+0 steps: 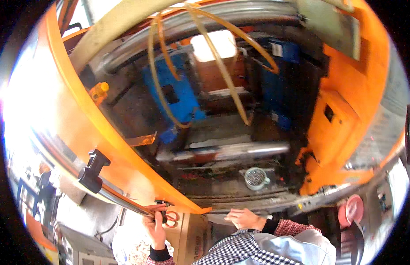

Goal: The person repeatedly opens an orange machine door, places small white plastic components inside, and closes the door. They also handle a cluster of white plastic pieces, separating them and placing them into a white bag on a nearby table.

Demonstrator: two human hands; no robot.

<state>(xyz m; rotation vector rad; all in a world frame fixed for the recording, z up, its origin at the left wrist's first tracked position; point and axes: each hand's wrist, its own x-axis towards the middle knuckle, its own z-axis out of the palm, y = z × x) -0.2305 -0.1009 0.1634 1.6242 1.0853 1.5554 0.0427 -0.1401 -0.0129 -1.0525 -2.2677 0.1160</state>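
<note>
My left hand is closed around the lower end of a metal door handle, a bar with black end brackets on the orange machine door. Right beside it, orange-handled scissors lie on a cardboard box. In front of my body, by the machine's lower front edge, my right hand hovers with loosely bent fingers. Nothing shows between them. Inside the machine, a metal bar runs across in front of blue mould parts, blurred.
A pale mug-like cup stands on the machine's inner ledge. Yellowish hoses hang in loops. An orange guard bounds the right side. Pink basins are at lower right, and a white bag of small pieces at lower left.
</note>
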